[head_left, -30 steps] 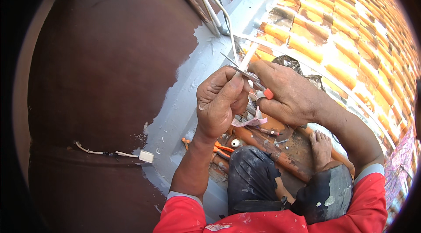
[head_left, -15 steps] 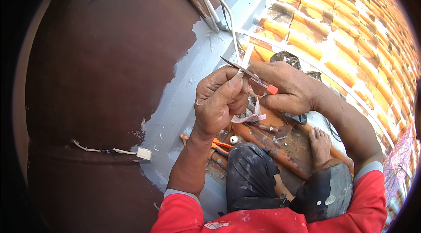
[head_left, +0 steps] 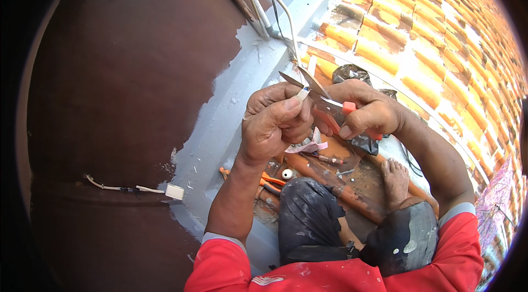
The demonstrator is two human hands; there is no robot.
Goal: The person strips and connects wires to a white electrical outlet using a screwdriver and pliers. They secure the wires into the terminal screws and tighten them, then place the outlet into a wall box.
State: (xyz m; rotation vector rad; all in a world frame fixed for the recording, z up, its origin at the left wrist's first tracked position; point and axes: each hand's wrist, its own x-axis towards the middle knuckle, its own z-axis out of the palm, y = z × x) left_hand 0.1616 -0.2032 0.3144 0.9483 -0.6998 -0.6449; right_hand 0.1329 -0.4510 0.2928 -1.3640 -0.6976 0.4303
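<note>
My left hand (head_left: 275, 124) is closed, with a short white cable end (head_left: 303, 94) pinched between thumb and forefinger. A dark bluish spot shows at its tip. My right hand (head_left: 367, 109) holds scissors (head_left: 315, 84) with red-orange handles (head_left: 348, 108). Their blades are spread in a V just above the cable end, one passing over my left knuckles. Beyond the blades a small white strip (head_left: 312, 65) shows; whether it joins anything I cannot tell. A white cable (head_left: 290, 20) comes down from the wall corner behind the scissors.
Orange-handled pliers (head_left: 269, 182), a round white piece (head_left: 287, 174) and a pinkish wrapper (head_left: 308, 145) lie before my knees. A black plastic bag (head_left: 352, 73) sits by the roof tiles (head_left: 379, 55). On the left, a white connector box (head_left: 174, 191) with a wire rests on the brown surface (head_left: 121, 99).
The scissor blades, earlier closed together across the white strip, have spread apart. The strip rising from my left fingers now ends just above them. My right fingers have shifted on the handles.
</note>
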